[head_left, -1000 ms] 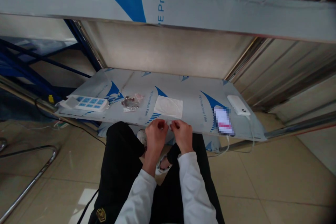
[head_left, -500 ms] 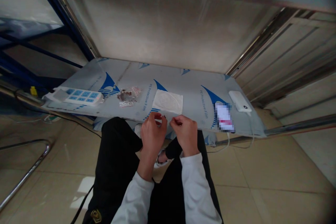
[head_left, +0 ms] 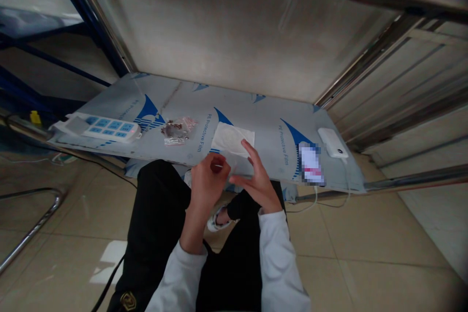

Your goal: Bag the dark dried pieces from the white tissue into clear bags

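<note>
My left hand (head_left: 208, 180) is curled at the front edge of the low shelf (head_left: 270, 122), its fingertips pinched on something small that I cannot make out. My right hand (head_left: 256, 178) is beside it with the fingers spread and the palm turned toward the left hand; nothing is in it. Just beyond both hands a white cloth pad (head_left: 232, 139) lies flat on the shelf. A small clear bag of dark parts (head_left: 175, 130) lies to the left of the pad.
A white power strip with blue sockets (head_left: 100, 128) sits at the shelf's left end. A phone (head_left: 310, 163) and a white power bank (head_left: 332, 142) with a cable lie at the right. My black-trousered legs are below the shelf edge, over a tiled floor.
My right hand has opened, its fingers now spread instead of pinched. My left hand stays curled. The view has tilted down, so the upper shelf is out of sight.
</note>
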